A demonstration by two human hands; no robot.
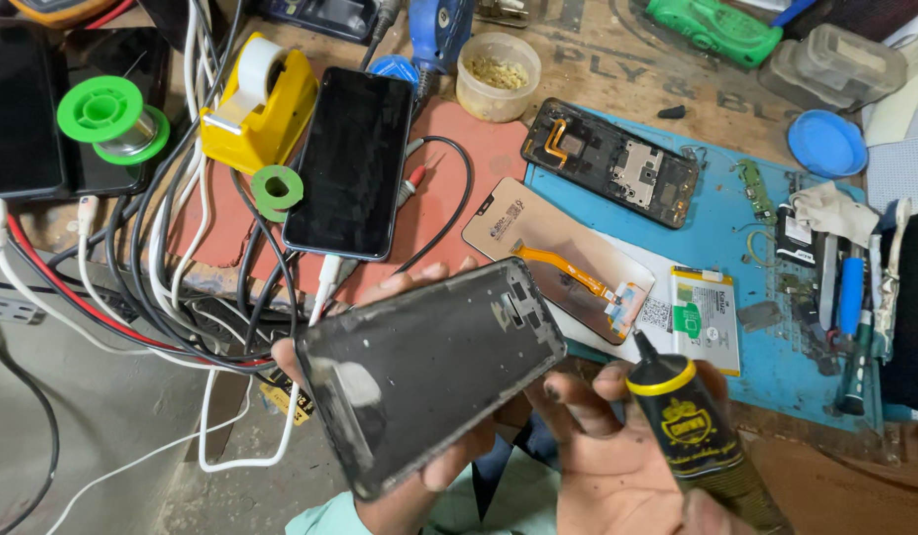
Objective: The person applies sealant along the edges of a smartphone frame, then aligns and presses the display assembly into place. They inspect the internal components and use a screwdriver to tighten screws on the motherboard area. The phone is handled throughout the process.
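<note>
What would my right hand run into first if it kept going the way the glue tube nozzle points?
Probably the white battery on the blue mat, just past the nozzle of the black glue tube in the right hand. Depth is unclear.

Open lane btwn phone frame (pixel 429 372) & glue tube (pixel 702 436). Cable tangle (pixel 182 277) blocks left; screen panel (pixel 558 260) & battery (pixel 705 319) crowd the bench ahead.
</note>
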